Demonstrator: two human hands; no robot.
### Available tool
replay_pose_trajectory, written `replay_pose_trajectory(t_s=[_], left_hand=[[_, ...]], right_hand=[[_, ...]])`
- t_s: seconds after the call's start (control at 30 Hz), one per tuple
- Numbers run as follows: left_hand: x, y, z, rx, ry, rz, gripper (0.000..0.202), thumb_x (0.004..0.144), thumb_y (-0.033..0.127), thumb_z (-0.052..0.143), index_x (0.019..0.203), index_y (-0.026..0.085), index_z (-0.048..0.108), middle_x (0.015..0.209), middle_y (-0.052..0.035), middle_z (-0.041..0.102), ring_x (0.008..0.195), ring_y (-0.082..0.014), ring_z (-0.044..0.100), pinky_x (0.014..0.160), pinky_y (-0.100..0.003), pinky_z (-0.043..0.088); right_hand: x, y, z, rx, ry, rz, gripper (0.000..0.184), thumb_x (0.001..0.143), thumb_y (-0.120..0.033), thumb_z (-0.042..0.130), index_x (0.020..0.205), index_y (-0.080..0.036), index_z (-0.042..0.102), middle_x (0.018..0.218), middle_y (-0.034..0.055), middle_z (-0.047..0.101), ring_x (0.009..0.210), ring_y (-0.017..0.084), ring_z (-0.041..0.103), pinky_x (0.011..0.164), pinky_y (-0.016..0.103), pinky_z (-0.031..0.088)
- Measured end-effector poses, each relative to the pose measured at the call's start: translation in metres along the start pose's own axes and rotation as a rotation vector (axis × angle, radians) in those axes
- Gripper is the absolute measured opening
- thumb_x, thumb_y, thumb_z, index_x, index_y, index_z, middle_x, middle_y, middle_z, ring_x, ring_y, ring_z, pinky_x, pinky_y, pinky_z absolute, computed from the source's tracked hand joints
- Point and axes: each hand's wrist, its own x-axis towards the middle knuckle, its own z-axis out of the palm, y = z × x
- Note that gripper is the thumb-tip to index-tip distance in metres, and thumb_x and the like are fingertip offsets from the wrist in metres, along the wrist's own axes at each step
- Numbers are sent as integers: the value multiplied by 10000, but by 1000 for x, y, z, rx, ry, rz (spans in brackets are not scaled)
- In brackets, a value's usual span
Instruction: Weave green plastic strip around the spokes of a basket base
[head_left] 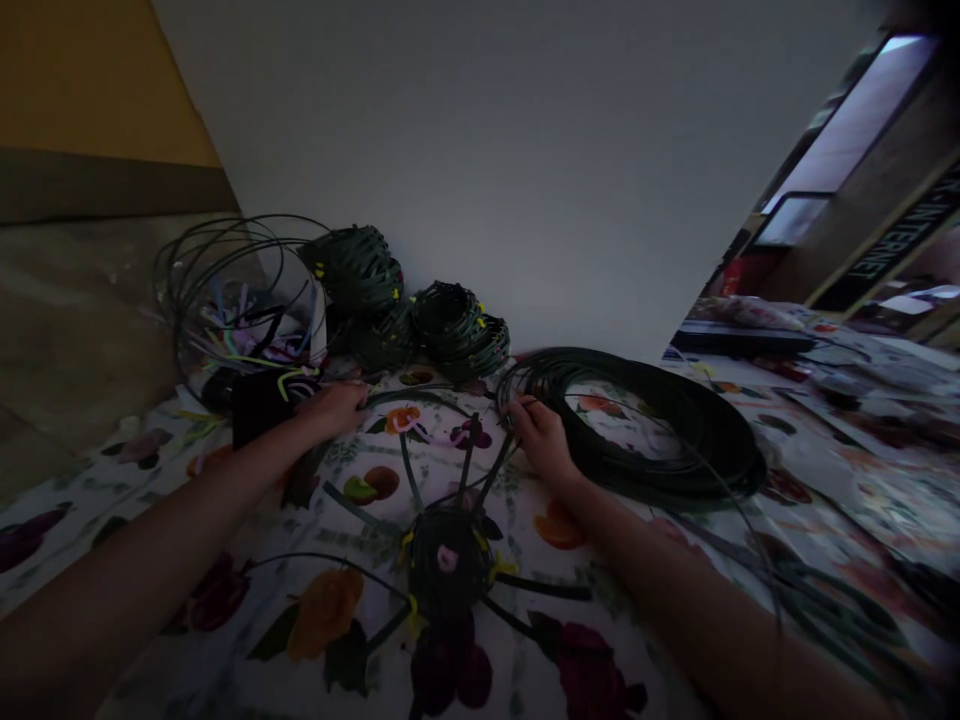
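Observation:
My left hand (341, 408) is closed near the back of the table, its fingertips at one end of a dark green strip (435, 394) that arches toward the right. My right hand (538, 430) is pinched at the near-left edge of a big coil of dark green strand (675, 430); a thin strand appears to be between its fingers, though the dim light blurs it. In front of me lies a started woven base (450, 560), with flat strips spreading outward and yellow ties around it. A pink pipe cleaner (420, 436) rests just behind the base.
Several small woven baskets (450, 325) stand against the white panel (487, 150). At the back left are loose wire loops (180, 290), colourful pipe cleaners (247, 335) and a black box (259, 408). Green-handled scissors (840, 610) lie at right on the fruit-patterned tablecloth (300, 560).

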Motion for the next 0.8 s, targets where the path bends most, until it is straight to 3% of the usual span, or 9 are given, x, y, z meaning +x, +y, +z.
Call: replay_pose_trajectory(t_s=[0.37, 0.63, 0.8], left_hand=[[5, 5, -1, 27, -11, -6, 63, 594, 215, 605, 573, 213, 545, 623, -15, 587, 661, -203, 555, 602, -276, 349], [1, 10, -25, -156, -14, -107, 131, 560, 294, 620, 651, 199, 623, 643, -10, 649, 662, -205, 590, 562, -251, 373], [-8, 12, -33, -331, -80, -166, 244, 589, 398, 638, 727, 197, 630, 616, 6, 638, 548, -175, 567, 456, -234, 343]], right_hand=[[-6, 1, -4, 58, -78, -2, 365, 878, -502, 530, 816, -156, 628, 618, -22, 437, 546, 107, 357, 494, 251, 284], [-3, 7, -4, 71, -63, 24, 382, 868, -530, 536, 800, -164, 622, 581, -33, 423, 529, 112, 368, 487, 251, 295], [-4, 4, -4, 88, -68, 36, 383, 865, -538, 531, 782, -172, 612, 596, -19, 473, 543, 121, 419, 507, 253, 334]])
